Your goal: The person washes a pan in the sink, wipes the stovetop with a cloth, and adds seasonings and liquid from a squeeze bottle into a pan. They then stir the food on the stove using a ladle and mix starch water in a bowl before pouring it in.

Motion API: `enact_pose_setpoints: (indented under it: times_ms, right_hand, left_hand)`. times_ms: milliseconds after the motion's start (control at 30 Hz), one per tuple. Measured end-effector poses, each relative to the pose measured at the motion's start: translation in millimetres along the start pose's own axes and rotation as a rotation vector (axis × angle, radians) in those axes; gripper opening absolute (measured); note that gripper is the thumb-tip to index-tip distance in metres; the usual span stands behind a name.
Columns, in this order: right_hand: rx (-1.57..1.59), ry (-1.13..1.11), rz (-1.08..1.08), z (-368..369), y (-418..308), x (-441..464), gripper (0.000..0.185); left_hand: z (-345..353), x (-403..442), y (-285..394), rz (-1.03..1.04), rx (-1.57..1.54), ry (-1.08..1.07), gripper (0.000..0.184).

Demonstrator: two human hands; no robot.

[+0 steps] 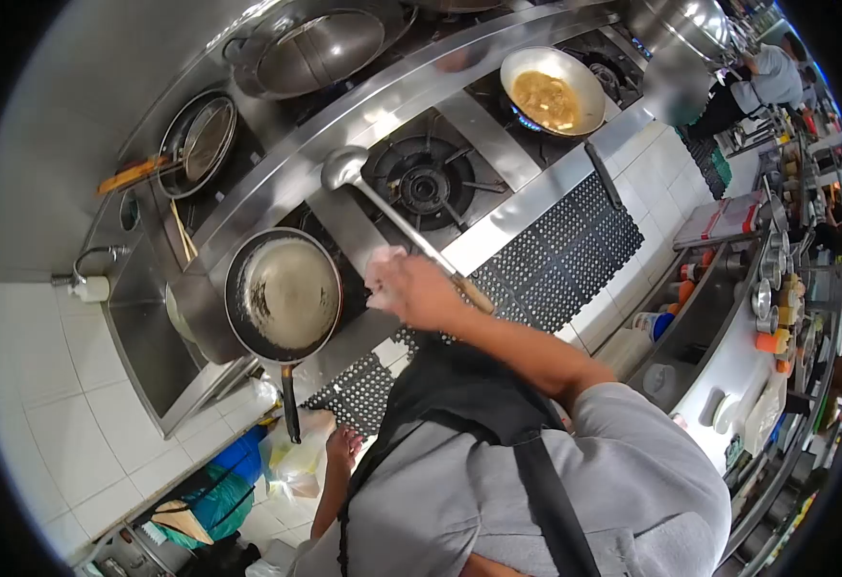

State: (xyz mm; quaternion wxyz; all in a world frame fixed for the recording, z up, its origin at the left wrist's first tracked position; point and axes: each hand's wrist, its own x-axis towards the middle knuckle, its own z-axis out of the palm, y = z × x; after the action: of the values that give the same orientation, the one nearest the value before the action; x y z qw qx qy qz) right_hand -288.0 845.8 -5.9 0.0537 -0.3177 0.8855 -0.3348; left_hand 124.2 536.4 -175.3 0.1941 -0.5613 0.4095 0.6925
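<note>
My right hand (pixel 419 291) is closed on a crumpled whitish cloth (pixel 383 269), above the front edge of the stove. Close to it lies a long ladle (pixel 346 168), its wooden-ended handle passing behind my hand. A dark-rimmed frying pan (pixel 291 293) sits at the left of the stove with its handle toward me; its inside is pale with brown patches. My left hand (pixel 345 442) hangs low, to the right of the pan's handle and apart from it. Its fingers look loosely bent with nothing visible in them.
A wok (pixel 589 87) with yellowish food sits over a lit blue flame. Between it and the frying pan is a bare burner (pixel 425 186). A sink (pixel 147 337) stands at left, black mats (pixel 556 255) cover the floor, and another person (pixel 772 77) stands at upper right.
</note>
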Motion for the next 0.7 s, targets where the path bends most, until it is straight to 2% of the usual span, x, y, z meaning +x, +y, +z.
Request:
enact_pose_setpoints:
  times_ms: [33,67,167,233,267,300,367,400,500,533,567,600,633,700]
  right_hand:
    - [-0.169,0.1,-0.122,32,7,-1,0.053]
    - [-0.276,-0.103,-0.139,42,13,4,0.045]
    - [-0.015,-0.247,-0.139,69,43,37,0.036]
    - [0.216,-0.215,0.033,-11,34,54,0.032]
    - [0.292,-0.109,0.008,-31,53,64,0.035]
    - [0.239,-0.107,0.054,-83,55,81,0.038]
    - [0.091,0.003,0.099,-148,92,123,0.049]
    - [0.005,0.048,0.169,-176,109,145,0.044]
    - [-0.249,0.099,0.246,-163,226,220,0.048]
    - [-0.335,0.024,0.266,-162,251,229,0.051]
    - [-0.381,-0.099,0.381,-147,280,236,0.055]
    - [-0.386,0.009,0.375,-136,292,225,0.058]
    - [-0.42,0.089,0.293,-130,298,217,0.052]
    - [-0.34,0.109,0.283,-125,301,187,0.036]
  left_hand:
    - [13,-13,9,0.029,-0.003,0.033,0.026]
    - [25,-26,16,0.057,-0.004,0.064,0.026]
    - [58,-38,29,0.216,0.151,0.088,0.031]
    - [77,-44,37,0.279,0.231,0.059,0.038]
    - [79,-32,27,0.254,0.153,0.061,0.041]
    - [75,-18,16,0.234,0.071,0.067,0.043]
    - [61,-12,-9,0.308,0.382,-0.018,0.05]
    - [78,-24,-10,0.315,0.499,-0.004,0.05]
    - [120,-53,-23,0.293,0.719,0.005,0.051]
    - [132,-62,-30,0.283,0.747,0.007,0.051]
    - [144,-71,-34,0.274,0.765,0.013,0.051]
    - [154,-81,-41,0.265,0.782,0.017,0.051]
    - [163,-90,-45,0.259,0.794,0.024,0.051]
    - [172,-109,-53,0.246,0.805,0.041,0.052]
